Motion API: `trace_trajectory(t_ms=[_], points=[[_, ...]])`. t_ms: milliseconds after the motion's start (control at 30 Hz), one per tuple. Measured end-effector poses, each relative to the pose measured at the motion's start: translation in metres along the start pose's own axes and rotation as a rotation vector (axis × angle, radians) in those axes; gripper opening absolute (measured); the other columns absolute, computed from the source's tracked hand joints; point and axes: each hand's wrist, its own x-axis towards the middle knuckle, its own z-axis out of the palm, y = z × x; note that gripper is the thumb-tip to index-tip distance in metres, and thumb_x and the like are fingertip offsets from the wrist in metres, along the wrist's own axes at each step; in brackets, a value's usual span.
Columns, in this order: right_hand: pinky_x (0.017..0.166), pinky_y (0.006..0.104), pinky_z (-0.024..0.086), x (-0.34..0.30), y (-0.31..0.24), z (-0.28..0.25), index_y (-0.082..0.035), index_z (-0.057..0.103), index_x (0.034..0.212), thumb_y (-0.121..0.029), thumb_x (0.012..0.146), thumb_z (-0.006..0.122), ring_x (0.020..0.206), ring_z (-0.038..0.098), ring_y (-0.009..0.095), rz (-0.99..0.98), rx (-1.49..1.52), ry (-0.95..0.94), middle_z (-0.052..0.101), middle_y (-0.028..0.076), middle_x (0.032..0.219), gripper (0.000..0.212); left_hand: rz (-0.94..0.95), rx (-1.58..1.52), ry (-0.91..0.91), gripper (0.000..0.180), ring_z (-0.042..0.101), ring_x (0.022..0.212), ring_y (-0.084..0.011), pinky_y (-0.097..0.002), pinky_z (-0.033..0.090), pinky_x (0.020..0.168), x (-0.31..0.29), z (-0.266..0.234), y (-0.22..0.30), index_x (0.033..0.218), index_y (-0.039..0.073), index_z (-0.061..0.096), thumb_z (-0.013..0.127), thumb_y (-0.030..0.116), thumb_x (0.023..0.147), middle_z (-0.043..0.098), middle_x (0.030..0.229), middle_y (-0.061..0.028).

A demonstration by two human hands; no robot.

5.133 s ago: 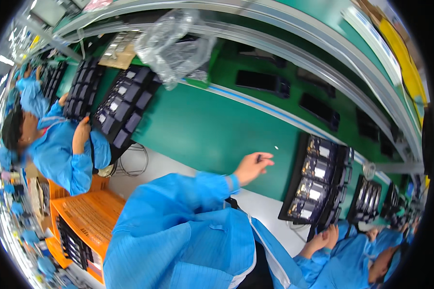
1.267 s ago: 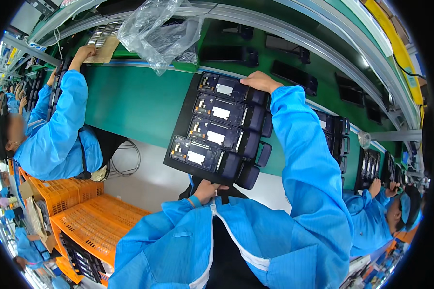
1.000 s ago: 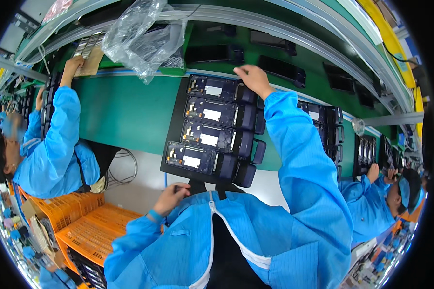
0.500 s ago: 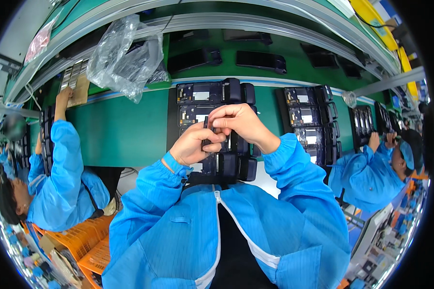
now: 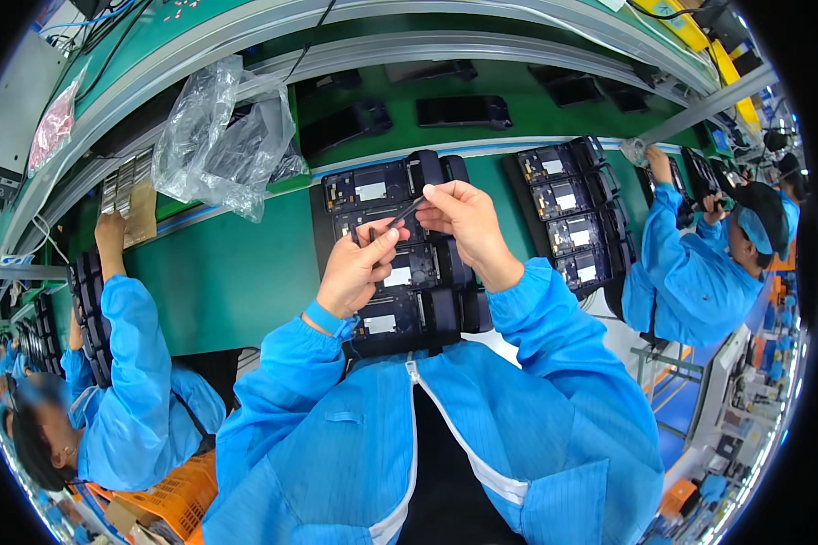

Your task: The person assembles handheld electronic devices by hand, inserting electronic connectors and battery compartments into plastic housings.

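Left hand (image 5: pixel 356 272) and right hand (image 5: pixel 468 227) pinch a thin dark strip (image 5: pixel 408 213) over four open-faced handheld devices (image 5: pixel 369 185), seemingly unfinished.

Slim dark strip (image 5: pixel 409 212) above a black tray (image 5: pixel 320 207) of opened dark devices (image 5: pixel 370 189)
Thin and slanted, the strip runs from the pinched fingertips of the right hand (image 5: pixel 468 232) down to the left hand (image 5: pixel 354 272); beneath, the tray bears four devices in a column, each showing a pale rectangle, with blocky dark parts to their right, the middle ones partly hidden.
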Motion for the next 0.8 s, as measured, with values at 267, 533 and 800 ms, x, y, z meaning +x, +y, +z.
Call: trace_trajectory(t_ms=[267, 533, 800], points=[[0.071, 0.0275, 0.051, -0.017, 0.016, 0.009, 0.000, 0.057, 0.095, -0.009, 0.082, 0.061, 0.076, 0.061, 0.015, -0.148, 0.040, -0.045, 0.062, 0.008, 0.083, 0.017, 0.182, 0.088, 0.199, 0.018, 0.035, 0.051, -0.0022, -0.0175, 0.024, 0.039, 0.008, -0.005, -0.003, 0.088, 0.001, 0.059, 0.057, 0.019, 0.086, 0.054, 0.066, -0.0005], [0.061, 0.0215, 0.046, 0.005, 0.003, -0.021, 0.003, 0.062, 0.085, -0.007, 0.079, 0.061, 0.066, 0.057, 0.009, -0.323, -0.545, -0.073, 0.062, 0.004, 0.074, 0.012, 0.574, 0.949, 0.166, 0.025, 0.060, 0.073, -0.0139, -0.0254, 0.047, 0.067, 0.038, -0.015, 0.014, 0.093, 0.002, 0.062, 0.069, 0.015, 0.074, 0.065, 0.081, -0.0064], [0.055, 0.0262, 0.040, 0.112, 0.034, -0.069, 0.003, 0.061, 0.088, -0.015, 0.080, 0.061, 0.064, 0.050, 0.012, -0.021, -0.283, 0.171, 0.057, 0.005, 0.071, 0.020, 0.449, 1.573, 0.311, 0.074, 0.039, 0.120, -0.0287, -0.0346, 0.035, 0.098, 0.119, -0.054, -0.005, 0.127, 0.003, 0.039, 0.074, 0.017, 0.062, 0.038, 0.133, -0.0149]])
